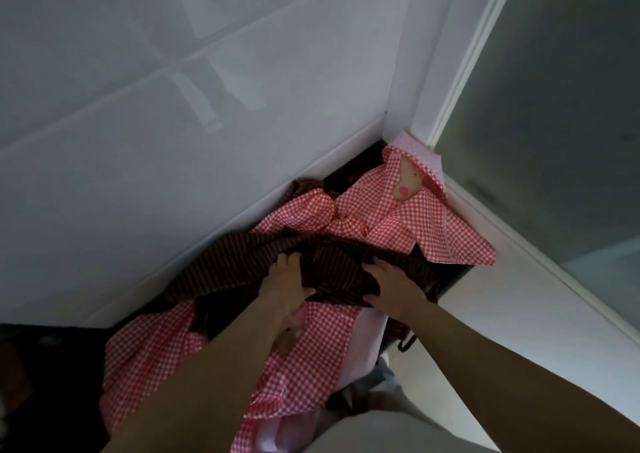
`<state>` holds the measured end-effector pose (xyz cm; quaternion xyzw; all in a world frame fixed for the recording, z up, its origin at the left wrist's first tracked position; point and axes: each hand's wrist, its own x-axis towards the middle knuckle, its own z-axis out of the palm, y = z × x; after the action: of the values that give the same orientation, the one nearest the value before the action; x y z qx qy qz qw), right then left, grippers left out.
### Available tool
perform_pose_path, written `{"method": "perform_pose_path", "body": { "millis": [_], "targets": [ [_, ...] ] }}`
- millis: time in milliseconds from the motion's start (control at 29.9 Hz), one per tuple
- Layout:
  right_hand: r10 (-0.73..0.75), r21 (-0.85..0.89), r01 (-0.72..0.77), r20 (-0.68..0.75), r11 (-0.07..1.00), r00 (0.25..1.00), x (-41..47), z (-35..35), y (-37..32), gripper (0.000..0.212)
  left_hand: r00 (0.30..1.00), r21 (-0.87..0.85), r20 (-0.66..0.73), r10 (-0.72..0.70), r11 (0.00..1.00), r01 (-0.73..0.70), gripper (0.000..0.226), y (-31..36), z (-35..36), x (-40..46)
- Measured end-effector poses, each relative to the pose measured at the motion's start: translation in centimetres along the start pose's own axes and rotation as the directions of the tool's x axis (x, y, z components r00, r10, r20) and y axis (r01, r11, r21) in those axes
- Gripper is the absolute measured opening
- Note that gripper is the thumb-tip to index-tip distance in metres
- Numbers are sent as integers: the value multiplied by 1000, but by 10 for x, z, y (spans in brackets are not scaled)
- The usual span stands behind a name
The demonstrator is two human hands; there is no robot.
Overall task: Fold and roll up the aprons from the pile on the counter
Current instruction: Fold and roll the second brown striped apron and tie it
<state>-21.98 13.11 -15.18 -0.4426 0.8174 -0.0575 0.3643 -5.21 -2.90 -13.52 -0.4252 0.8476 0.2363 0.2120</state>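
Pile: red-and-white gingham cotton aprons (304, 348) heaped in the counter corner, one spilling toward the viewer, another (408, 217) pushed against the window frame.
Item in hand: dark brown striped fabric apron (242, 262), crumpled, lying across the top of the gingham ones.
Left hand (285, 284): fingers curled into a fold of the striped apron, gripping it.
Right hand (391, 284): close beside the left, fingers clamped over the same apron's bunched edge.
Step, as judged: separating one apron from the heap.
Method advised: lift straight up and shake loose; straps may be tangled with the gingham cloth below.
Edges: white tiled wall (173, 123) on the left, frosted glass window (561, 123) on the right; both hem the pile in.
Open room: pale counter surface (502, 314) at right, the likely spot for spreading flat.
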Motion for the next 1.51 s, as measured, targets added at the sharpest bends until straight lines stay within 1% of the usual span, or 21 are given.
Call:
{"method": "perform_pose_path", "body": {
  "millis": [100,167,268,335,435,502,603,670,770,804,837,937,1038,1071,1138,1205,1272,1339,1406,1440,1507],
  "targets": [
    [-13,-202,2,-50,979,999,-2,11,2,51,996,205,-90,7,979,12,78,-7,11,-2],
    [4,-249,-30,-105,968,995,-3,14,0,38,994,250,-107,36,968,-8,67,-17,11,-1],
    [46,-280,-92,-167,956,985,-8,11,-2,31,980,169,-192,53,985,-20,34,-28,7,-1],
    [70,-254,-128,-227,959,971,-11,11,-7,30,957,122,-284,63,992,-29,24,-33,-1,2],
    [47,-6,-53,-368,999,929,-16,11,-25,48,934,-177,-339,114,967,-183,18,-23,-27,1],
    [-22,192,110,-410,975,912,-16,4,-46,69,942,-435,-288,171,853,-288,21,-5,-54,-6],
    [-31,350,215,-465,912,885,-14,-16,-81,88,924,-732,-234,301,571,-371,30,29,-101,-36],
    [-3,377,216,-492,901,871,-10,-36,-92,77,909,-792,-267,319,465,-396,29,47,-131,-56],
    [1,284,165,-506,945,863,-18,-76,-108,35,887,-806,-335,317,392,-444,13,54,-163,-72],
    [31,364,190,-523,912,852,-23,-90,-112,30,886,-811,-317,340,387,-439,9,52,-168,-72],
    [73,495,244,-536,834,841,-28,-106,-118,25,881,-771,-298,367,452,-449,23,47,-170,-69],
    [178,749,368,-536,551,825,-52,-151,-140,18,873,-477,-222,434,733,-485,59,34,-151,-63],
    [248,836,470,-537,282,806,-76,-190,-154,18,881,-263,-333,336,864,-429,41,23,-131,-54],
    [280,827,509,-561,239,779,-86,-202,-155,18,895,-235,-351,276,899,-370,34,16,-133,-52],
    [351,812,556,-580,177,735,-95,-220,-149,20,931,-222,-319,178,941,-256,32,-5,-141,-45],
    [407,800,598,-563,50,719,-98,-232,-140,19,944,-211,-293,153,952,-220,30,-25,-157,-44],
    [412,774,628,-546,-85,729,-97,-240,-131,17,915,-244,-352,198,924,-294,32,-36,-177,-45],
    [373,729,659,-569,-182,733,-91,-246,-125,20,908,-392,-356,222,847,-360,31,-32,-200,-56],
    [299,736,643,-577,-214,760,-83,-246,-127,24,933,-569,-308,187,750,-338,24,-19,-220,-73],
    [250,769,617,-572,-168,781,-80,-244,-130,30,941,-617,-292,169,719,-321,20,-12,-227,-78],
    [168,820,566,-572,86,803,-76,-233,-140,53,954,-693,-261,145,660,-290,13,2,-238,-87]
  ]
}}
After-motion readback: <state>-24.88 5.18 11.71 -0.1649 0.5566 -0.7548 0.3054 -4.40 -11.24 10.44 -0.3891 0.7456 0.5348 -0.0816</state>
